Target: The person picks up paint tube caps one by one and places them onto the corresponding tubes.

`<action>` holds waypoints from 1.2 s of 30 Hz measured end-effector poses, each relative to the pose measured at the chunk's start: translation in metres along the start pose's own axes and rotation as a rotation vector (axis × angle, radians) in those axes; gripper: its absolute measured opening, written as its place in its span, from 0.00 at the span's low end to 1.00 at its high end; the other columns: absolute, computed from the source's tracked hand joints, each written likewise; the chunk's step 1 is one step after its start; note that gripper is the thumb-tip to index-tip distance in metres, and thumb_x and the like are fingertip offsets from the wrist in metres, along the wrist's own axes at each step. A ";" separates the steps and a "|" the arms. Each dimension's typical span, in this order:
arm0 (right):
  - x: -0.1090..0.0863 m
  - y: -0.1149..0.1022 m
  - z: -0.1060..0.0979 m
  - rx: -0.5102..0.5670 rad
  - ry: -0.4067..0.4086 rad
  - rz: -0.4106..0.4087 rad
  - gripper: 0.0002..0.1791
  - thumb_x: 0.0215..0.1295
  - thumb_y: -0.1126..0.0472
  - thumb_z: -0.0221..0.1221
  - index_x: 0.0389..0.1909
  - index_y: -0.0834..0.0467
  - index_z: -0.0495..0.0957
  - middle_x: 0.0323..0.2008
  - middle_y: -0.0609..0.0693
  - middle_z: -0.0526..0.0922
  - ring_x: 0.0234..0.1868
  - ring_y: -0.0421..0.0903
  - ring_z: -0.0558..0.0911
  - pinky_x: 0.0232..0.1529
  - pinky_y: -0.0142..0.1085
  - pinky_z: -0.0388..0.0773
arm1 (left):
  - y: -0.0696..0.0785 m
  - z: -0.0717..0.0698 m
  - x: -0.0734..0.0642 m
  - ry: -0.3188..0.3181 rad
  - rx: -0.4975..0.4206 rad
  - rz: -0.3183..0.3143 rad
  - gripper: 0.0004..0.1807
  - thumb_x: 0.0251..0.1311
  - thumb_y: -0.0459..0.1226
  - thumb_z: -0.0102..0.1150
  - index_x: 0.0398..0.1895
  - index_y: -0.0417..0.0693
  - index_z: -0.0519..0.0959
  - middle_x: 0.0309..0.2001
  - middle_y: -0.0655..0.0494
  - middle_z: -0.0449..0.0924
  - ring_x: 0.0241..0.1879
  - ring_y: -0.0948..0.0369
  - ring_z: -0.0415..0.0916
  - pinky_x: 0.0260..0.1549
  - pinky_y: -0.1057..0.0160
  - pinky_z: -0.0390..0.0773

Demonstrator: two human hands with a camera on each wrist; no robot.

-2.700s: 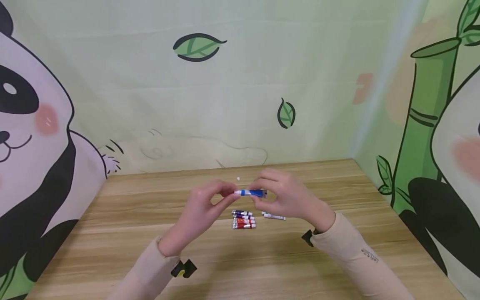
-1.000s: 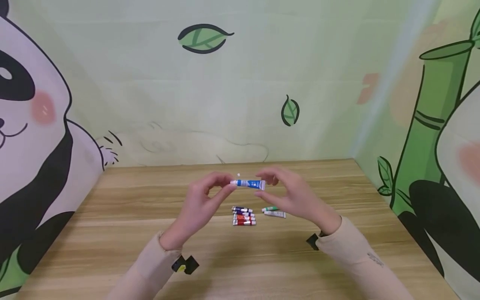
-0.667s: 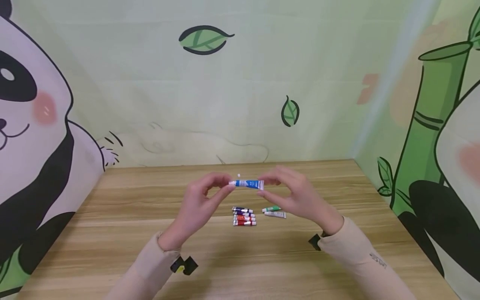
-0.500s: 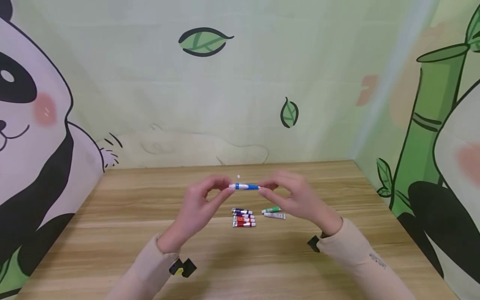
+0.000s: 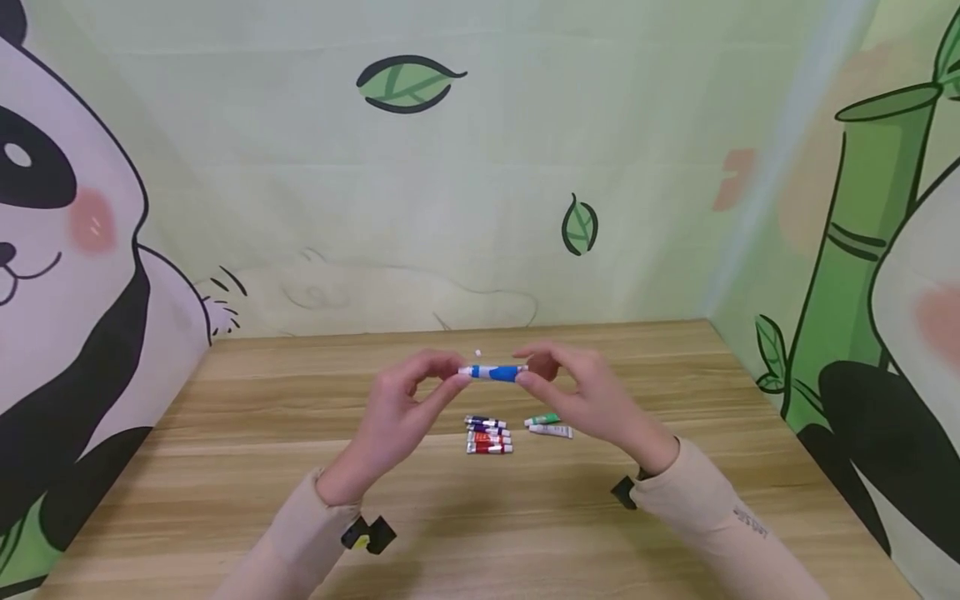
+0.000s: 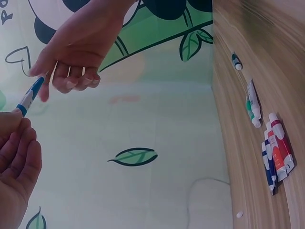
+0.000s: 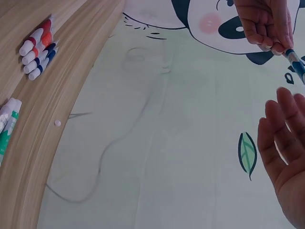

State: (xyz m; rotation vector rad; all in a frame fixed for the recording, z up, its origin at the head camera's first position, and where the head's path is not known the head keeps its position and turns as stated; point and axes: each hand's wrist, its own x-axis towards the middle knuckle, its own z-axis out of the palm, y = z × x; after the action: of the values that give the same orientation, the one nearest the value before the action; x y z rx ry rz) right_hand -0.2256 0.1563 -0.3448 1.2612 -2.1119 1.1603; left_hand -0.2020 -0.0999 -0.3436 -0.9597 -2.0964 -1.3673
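Observation:
A small blue-and-white paint tube [image 5: 495,373] is held level above the table between both hands. My left hand [image 5: 408,396] pinches its white narrow end between thumb and forefinger, hiding the tip. At the flat tail, the thumb and forefinger of my right hand [image 5: 585,387] pinch the tube, also seen in the left wrist view on the right hand [image 6: 78,47]. The other right fingers [image 7: 279,124] are fairly straight in the right wrist view. A tiny white piece [image 5: 477,352] lies on the table beyond the tube.
On the wooden table [image 5: 300,433], red, orange and dark blue paint tubes [image 5: 489,435] lie in a row. To their right are a green tube [image 5: 543,419] and a white tube [image 5: 551,431]. Another dark tube [image 6: 237,61] shows in the left wrist view. A panda-print backdrop [image 5: 480,167] encloses the table.
The tube has risen slightly and rolled, its printed face turning away. My right hand let go of the tail about a second ago and now pinches it again. The left hand keeps its hold.

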 end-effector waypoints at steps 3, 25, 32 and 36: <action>-0.001 0.003 0.000 -0.030 0.027 -0.074 0.22 0.72 0.49 0.60 0.54 0.62 0.78 0.34 0.46 0.83 0.33 0.43 0.79 0.36 0.35 0.80 | -0.001 0.000 0.000 0.004 -0.032 -0.026 0.08 0.62 0.29 0.66 0.44 0.41 0.83 0.41 0.57 0.86 0.40 0.60 0.82 0.46 0.60 0.83; 0.000 0.006 0.008 -0.042 0.052 -0.094 0.19 0.78 0.49 0.51 0.45 0.60 0.81 0.31 0.46 0.81 0.30 0.41 0.76 0.30 0.32 0.77 | -0.001 0.001 -0.002 -0.011 -0.025 -0.040 0.08 0.63 0.30 0.66 0.45 0.43 0.83 0.40 0.58 0.86 0.40 0.60 0.82 0.43 0.62 0.83; 0.001 0.005 0.004 -0.144 0.091 -0.178 0.24 0.71 0.44 0.58 0.52 0.62 0.79 0.44 0.51 0.82 0.36 0.43 0.78 0.37 0.31 0.78 | -0.003 -0.001 -0.003 0.000 -0.056 -0.104 0.08 0.64 0.32 0.66 0.45 0.43 0.83 0.41 0.58 0.85 0.41 0.60 0.82 0.46 0.62 0.82; 0.004 0.006 0.003 -0.208 0.111 -0.261 0.21 0.72 0.47 0.59 0.47 0.63 0.82 0.42 0.53 0.84 0.35 0.44 0.80 0.35 0.32 0.81 | -0.003 -0.001 -0.003 -0.002 -0.066 -0.124 0.08 0.64 0.32 0.66 0.45 0.43 0.83 0.41 0.58 0.85 0.41 0.60 0.82 0.46 0.62 0.82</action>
State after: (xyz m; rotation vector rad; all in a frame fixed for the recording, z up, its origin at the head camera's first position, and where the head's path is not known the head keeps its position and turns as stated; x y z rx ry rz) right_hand -0.2322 0.1531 -0.3463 1.2967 -1.8658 0.8557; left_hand -0.2020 -0.1022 -0.3472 -0.8696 -2.1557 -1.5062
